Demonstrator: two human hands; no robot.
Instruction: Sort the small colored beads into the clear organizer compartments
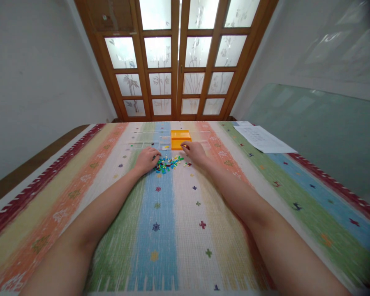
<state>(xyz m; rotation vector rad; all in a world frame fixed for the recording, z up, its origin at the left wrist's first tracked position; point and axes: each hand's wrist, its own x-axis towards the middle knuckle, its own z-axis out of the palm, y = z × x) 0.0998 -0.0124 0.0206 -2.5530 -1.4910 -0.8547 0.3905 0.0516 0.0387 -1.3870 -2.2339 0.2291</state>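
Around both hands, striped cloth (185, 230) gives room to either side and runs back between the forearms toward the near edge. The right hand (195, 153) has thumb and fingers drawn nearly together at the near compartment of an orange tray (180, 133); any piece between them is too small to tell. The left hand (147, 159) curls loosely, its grip unclear, fingertips at the pile of small coloured pieces (169, 164). That pile lies between the hands, nearer than the tray. Clear plastic containers (164, 142) flank the tray; farther right of the right hand lies white paper (263, 139).
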